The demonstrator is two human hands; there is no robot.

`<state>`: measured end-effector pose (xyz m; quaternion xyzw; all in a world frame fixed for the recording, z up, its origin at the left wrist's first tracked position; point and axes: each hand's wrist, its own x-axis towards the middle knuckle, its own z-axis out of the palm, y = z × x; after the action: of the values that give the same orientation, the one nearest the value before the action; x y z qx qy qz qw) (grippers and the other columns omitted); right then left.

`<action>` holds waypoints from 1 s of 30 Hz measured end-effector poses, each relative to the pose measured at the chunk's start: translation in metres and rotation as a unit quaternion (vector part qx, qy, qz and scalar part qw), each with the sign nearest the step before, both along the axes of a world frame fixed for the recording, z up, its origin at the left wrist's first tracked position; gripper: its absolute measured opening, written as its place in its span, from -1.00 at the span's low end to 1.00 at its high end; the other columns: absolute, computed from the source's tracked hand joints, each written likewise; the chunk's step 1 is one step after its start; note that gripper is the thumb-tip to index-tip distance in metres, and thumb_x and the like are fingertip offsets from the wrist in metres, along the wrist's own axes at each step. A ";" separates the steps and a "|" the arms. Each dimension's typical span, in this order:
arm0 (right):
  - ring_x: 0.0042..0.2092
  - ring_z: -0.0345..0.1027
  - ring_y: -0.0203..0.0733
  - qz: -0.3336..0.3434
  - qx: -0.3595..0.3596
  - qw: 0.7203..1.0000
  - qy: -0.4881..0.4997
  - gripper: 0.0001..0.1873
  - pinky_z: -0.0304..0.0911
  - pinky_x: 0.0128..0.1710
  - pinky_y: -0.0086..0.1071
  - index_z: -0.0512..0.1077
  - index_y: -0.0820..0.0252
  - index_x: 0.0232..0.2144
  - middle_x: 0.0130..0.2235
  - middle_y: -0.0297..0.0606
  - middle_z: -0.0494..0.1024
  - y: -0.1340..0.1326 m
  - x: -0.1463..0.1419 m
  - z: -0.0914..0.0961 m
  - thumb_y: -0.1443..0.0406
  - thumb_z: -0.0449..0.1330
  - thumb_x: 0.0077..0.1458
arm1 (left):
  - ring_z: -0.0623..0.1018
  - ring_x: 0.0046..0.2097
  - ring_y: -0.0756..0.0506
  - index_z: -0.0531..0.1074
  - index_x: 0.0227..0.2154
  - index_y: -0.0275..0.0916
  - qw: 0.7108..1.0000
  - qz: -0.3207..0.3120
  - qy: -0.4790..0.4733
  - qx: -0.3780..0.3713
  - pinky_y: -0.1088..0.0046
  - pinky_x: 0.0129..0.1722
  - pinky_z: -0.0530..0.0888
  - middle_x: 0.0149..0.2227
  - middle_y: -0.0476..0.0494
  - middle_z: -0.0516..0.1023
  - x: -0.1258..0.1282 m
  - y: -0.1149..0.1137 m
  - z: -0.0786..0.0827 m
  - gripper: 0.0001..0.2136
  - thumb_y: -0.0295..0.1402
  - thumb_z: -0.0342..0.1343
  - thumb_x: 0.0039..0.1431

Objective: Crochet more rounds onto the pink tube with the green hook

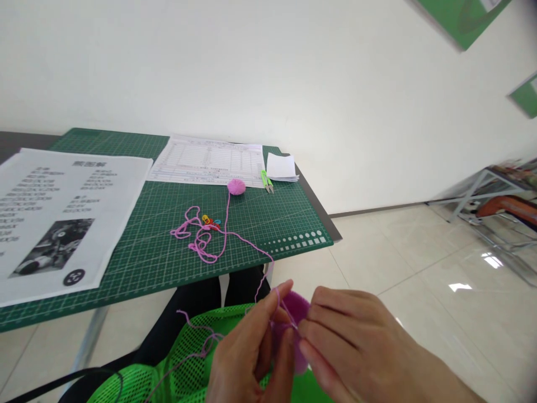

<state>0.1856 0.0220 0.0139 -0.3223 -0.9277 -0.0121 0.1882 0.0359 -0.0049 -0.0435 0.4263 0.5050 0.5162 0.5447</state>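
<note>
My left hand pinches a pink crocheted piece between thumb and fingers above my lap. Pink yarn runs from the mat over the raised left index finger to the piece. My right hand is closed at the piece's right side, its fingers gripping a thin crochet hook. Only the hook's tip area shows; the rest is mostly covered by the fingers. On the mat lies a small pink yarn ball, with loose loops of its strand in front.
The green cutting mat covers the table. On it lie a printed pattern sheet, a form, white paper slips, green thread snips and small coloured stitch markers. A green mesh bag rests on my lap.
</note>
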 end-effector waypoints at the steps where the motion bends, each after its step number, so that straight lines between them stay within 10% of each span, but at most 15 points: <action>1: -0.48 0.32 -0.24 -0.006 0.019 1.000 0.016 -0.70 0.32 -0.52 -0.30 0.41 0.24 -0.52 -0.54 -0.31 0.49 0.002 -0.004 -0.008 0.39 0.02 0.23 | 0.23 -0.64 0.02 0.62 -0.08 -0.02 0.999 0.025 0.032 0.013 0.53 -0.63 0.29 -0.55 0.02 0.51 0.003 0.001 -0.002 -0.62 -0.43 0.27 0.00; 6: -0.50 0.17 -0.23 -0.046 0.084 0.988 0.124 -0.71 0.12 -0.55 -0.29 0.31 0.19 -0.55 -0.58 -0.32 0.38 0.015 -0.016 -0.057 0.43 0.03 0.22 | 0.58 -0.25 -0.19 0.62 -0.08 -0.12 0.992 0.115 0.041 0.011 0.41 -0.24 0.49 -0.25 -0.17 0.68 0.015 0.002 -0.011 -0.65 -0.45 0.27 0.01; 14: -0.56 0.04 -0.27 -0.054 0.141 0.931 0.332 -0.70 -0.03 -0.57 -0.34 0.25 0.19 -0.42 -0.59 -0.35 0.24 0.012 -0.021 -0.101 0.31 -0.16 0.34 | 0.54 -0.35 0.01 0.55 -0.01 -0.12 0.978 0.065 -0.164 -0.110 0.63 -0.34 0.47 -0.39 0.01 0.56 0.014 0.004 -0.008 -0.60 -0.40 0.31 0.03; 30: -0.51 0.30 -0.28 0.001 0.013 0.971 0.238 -0.67 0.27 -0.54 -0.35 0.43 0.32 -0.37 -0.53 -0.24 0.50 -0.007 0.008 -0.038 0.33 -0.06 0.34 | 0.43 -0.41 0.07 0.58 -0.06 -0.08 0.941 -0.091 -0.270 -0.181 0.65 -0.39 0.35 -0.40 0.01 0.51 -0.009 0.007 -0.005 -0.58 -0.32 0.41 -0.06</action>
<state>0.1932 0.0147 -0.0246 -0.3128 -0.8560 0.0531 0.4082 0.0274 0.0025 -0.0486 0.2089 0.3828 0.4605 0.7732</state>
